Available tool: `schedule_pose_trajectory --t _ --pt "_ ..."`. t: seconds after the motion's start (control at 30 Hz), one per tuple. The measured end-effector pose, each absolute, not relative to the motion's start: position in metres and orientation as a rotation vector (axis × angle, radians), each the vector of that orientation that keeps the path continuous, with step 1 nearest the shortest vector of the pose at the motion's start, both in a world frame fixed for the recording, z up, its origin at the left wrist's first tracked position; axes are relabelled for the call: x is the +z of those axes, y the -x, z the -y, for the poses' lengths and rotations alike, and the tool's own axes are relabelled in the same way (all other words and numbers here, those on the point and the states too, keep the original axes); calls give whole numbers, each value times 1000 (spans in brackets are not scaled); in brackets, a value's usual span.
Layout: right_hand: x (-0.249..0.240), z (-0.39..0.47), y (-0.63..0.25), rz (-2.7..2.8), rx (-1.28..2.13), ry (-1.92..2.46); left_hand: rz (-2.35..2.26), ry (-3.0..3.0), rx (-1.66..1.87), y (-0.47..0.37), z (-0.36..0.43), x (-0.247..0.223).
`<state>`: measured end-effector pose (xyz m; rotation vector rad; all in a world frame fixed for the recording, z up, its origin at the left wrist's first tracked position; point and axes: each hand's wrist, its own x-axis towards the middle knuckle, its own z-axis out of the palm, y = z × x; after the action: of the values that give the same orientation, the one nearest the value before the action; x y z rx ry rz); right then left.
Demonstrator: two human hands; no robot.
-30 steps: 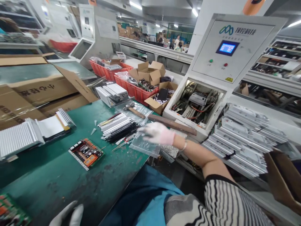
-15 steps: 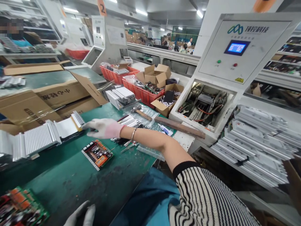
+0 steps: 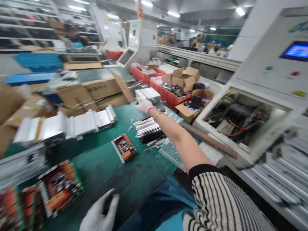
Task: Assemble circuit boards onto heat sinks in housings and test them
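Note:
My right hand [image 3: 144,106], in a white and pink glove, stretches across the bench beside a stack of silver metal housings [image 3: 148,93]. Its fingers are blurred but look extended, and no held object shows; whether it touches the stack I cannot tell. My left hand [image 3: 101,211], in a pale glove, is low over the near bench edge, thumb and fingers apart, nothing between them. An orange and green circuit board [image 3: 124,147] lies alone mid-bench. More boards [image 3: 60,186] are at the left. Below my right hand is a bundle of thin metal strips [image 3: 148,128].
A row of silver housings [image 3: 79,125] lines the bench's far left side by cardboard boxes [image 3: 101,89]. Red crates [image 3: 166,93] and an open carton [image 3: 185,112] stand behind. A brown bar [image 3: 211,139] lies before the white machine [image 3: 262,73]. Housings [image 3: 271,183] are stacked right.
My right hand has moved from the row of housings to the stack at the back. My left hand shows more fully. The view has swung left.

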<state>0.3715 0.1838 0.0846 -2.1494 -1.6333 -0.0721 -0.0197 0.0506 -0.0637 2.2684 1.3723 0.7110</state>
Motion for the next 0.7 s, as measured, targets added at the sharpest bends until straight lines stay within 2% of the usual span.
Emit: schedule_pose_trajectory --t 0.2,0.47,0.7 --pt "54 -217 -372 1594 166 2194 -1310 -2335 951 9 -35 -47" --pt "29 -271 -314 1673 401 2287 -1277 -2431 1054 8 -27 -43" --pt "10 -307 -271 1688 452 2412 -1305 -2437 1123 8 -24 -41"
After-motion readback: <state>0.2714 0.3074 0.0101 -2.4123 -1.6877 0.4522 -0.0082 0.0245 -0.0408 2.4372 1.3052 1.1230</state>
